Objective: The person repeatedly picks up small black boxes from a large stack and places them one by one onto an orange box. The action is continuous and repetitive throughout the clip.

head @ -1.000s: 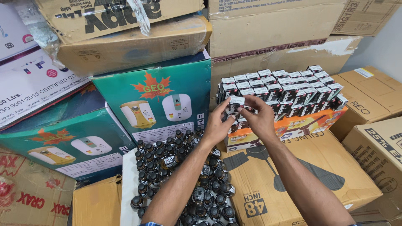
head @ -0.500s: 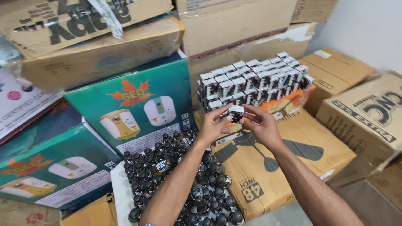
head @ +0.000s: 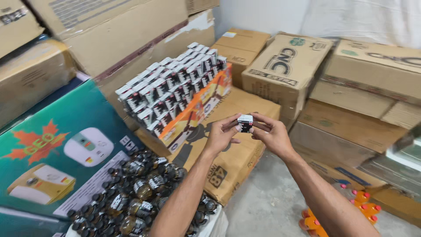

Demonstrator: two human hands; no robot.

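Pinching small box (head: 245, 122), both hands' (head: 221, 137) grip

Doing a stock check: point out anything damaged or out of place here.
The top carton against the wall has its outer paper torn off along one edge. The bottles lie in a loose heap, not in rows like the small boxes. Both hands hold one box, which looks intact.

Both forearms are bare from the lower edge of the view to the wrists, with no sleeve, watch or band showing. The left hand (head: 220, 138) and right hand (head: 272, 135) wear no gloves or rings, and the fingernails are short.
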